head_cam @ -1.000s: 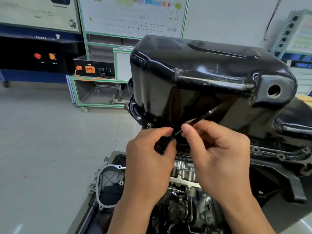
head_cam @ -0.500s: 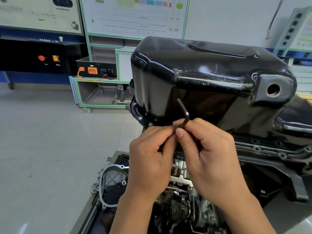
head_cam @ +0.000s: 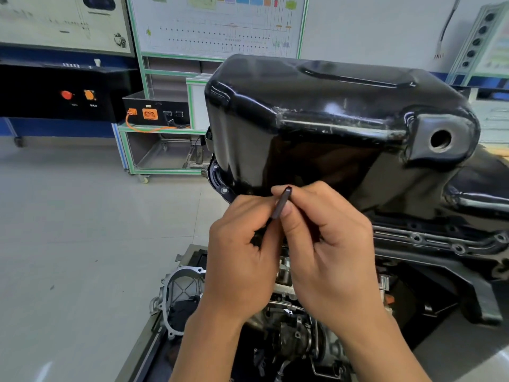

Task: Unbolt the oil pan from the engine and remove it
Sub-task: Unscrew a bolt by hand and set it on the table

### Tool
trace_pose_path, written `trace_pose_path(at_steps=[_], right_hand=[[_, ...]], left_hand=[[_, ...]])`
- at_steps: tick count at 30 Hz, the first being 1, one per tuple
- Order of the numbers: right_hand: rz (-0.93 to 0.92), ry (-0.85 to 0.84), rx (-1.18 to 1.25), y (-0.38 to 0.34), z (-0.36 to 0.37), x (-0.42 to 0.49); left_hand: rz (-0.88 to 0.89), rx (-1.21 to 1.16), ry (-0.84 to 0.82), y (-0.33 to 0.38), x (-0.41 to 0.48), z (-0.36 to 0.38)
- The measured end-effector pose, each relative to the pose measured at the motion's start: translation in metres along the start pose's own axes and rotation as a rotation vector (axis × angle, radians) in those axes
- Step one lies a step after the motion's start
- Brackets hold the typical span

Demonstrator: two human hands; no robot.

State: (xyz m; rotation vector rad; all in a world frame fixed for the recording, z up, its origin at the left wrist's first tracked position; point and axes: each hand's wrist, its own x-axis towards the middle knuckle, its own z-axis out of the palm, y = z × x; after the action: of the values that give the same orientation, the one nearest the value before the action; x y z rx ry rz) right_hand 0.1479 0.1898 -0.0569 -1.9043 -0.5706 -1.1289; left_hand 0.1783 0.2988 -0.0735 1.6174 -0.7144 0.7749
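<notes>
Round swings the hex key [head_cam: 281, 202], pinched in the right hand [head_cam: 330, 244] to spin fast. Curled fingers [head_cam: 254, 209] of the left hand [head_cam: 242, 260] grip its hidden lower end, probably steadying it under the oil pan [head_cam: 316, 128].

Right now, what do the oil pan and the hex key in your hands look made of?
The oil pan: likely pressed steel under glossy black paint; it mirrors the room, with scuffs showing pale along the ridge. The hex key: dark matte metal, probably blackened steel; thin, no shine.

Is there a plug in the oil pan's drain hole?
No, the drain hole in the oil pan is open and empty.
</notes>
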Motion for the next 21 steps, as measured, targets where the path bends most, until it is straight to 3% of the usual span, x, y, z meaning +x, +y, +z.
trace_pose_path(at_steps=[9,16,18,21], right_hand=[[0.028,0.196,0.048,0.003,0.002,-0.005],[0.007,0.033,0.073,0.003,0.001,-0.004],[0.017,0.001,0.065,0.003,0.002,-0.004],[0.032,0.094,0.026,0.004,0.001,-0.005]], left_hand=[[-0.073,0.078,0.199,0.001,-0.001,0.010],[-0.007,0.018,-0.051,0.004,0.004,-0.004],[-0.020,0.027,-0.021,0.005,0.005,-0.004],[-0.043,0.053,0.089,0.005,0.004,0.000]])
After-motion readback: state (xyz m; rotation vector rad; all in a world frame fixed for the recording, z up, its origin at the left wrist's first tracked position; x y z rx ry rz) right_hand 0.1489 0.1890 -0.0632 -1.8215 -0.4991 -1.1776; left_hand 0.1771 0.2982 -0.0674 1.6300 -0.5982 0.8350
